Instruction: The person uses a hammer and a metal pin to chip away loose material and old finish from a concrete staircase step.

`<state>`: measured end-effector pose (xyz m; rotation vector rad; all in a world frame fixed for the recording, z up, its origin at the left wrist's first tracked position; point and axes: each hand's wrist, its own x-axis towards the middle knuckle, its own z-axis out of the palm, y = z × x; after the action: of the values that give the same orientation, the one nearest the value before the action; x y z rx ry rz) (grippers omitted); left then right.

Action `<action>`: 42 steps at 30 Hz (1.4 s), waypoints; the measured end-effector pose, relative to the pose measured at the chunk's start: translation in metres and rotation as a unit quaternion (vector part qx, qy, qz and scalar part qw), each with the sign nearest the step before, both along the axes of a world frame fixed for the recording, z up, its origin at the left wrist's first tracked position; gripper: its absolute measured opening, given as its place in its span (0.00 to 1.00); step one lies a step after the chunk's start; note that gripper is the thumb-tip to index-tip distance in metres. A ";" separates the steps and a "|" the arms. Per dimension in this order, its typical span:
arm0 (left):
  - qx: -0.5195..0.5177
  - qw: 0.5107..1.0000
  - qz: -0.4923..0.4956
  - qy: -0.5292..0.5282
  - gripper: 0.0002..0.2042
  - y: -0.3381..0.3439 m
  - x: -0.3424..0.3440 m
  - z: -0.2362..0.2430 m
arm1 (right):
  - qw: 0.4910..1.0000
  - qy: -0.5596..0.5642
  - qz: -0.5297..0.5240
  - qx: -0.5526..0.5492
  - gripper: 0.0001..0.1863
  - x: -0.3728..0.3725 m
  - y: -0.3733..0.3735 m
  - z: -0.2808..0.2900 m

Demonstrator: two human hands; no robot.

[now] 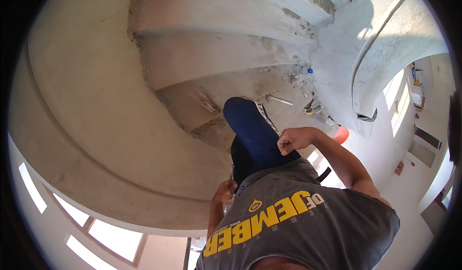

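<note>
My left hand (224, 191) is closed around a slim, greyish metal tool (232, 173), which points up beside my dark trouser leg; its kind is hard to make out. On the other side, my right hand (293, 140) rests against the blue trouser leg (252, 130) over my raised thigh. Its fingers are curled in, and whatever they may pinch is hidden. Beyond my knee, a hammer-like tool with a white handle (280, 100) lies on the step. A plastering float (207, 102) lies on the step left of my knee.
Curved concrete steps (216, 53) rise ahead between a broad plastered wall (96, 92) at left and a pale curved wall (339, 63) at right. Several small tools (313, 107) and a blue-capped bottle (309, 71) lie along the right edge, near a red rounded object (340, 135).
</note>
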<state>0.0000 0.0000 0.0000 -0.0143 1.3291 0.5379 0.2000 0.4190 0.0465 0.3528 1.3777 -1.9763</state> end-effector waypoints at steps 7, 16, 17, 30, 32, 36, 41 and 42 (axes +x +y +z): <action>-0.036 0.997 -0.014 -0.062 0.11 0.017 0.005 0.023 | 0.990 -0.130 -0.047 -0.017 0.06 0.048 -0.027 -0.012; -0.040 0.984 -0.153 -0.081 0.10 0.061 0.004 0.021 | 0.967 -0.233 0.094 -0.053 0.06 0.152 -0.043 -0.028; -0.030 0.978 -0.200 -0.061 0.09 0.065 0.009 0.014 | 0.964 -0.242 0.097 -0.051 0.06 0.150 -0.037 -0.045; -0.138 0.861 0.013 0.489 0.23 0.148 -0.057 -0.306 | 0.922 -0.262 -0.090 0.272 0.06 0.140 0.010 -0.467; -0.221 0.813 0.061 0.536 0.27 0.214 -0.065 -0.356 | 0.905 -0.283 0.005 0.316 0.07 0.173 0.013 -0.527; -0.247 0.758 0.085 0.597 0.40 0.263 -0.076 -0.450 | 0.871 -0.274 -0.026 0.407 0.11 0.227 0.040 -0.628; -0.270 0.739 0.083 0.611 0.45 0.264 -0.093 -0.503 | 0.817 -0.289 0.008 0.499 0.26 0.211 0.046 -0.669; -0.274 0.734 0.072 0.617 0.46 0.258 -0.097 -0.509 | 0.812 -0.315 0.018 0.491 0.27 0.200 0.041 -0.681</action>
<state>-0.0966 0.2581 -0.5087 -0.2947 2.8022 0.2061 0.4001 0.4602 -0.6344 1.2951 1.7701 -0.7833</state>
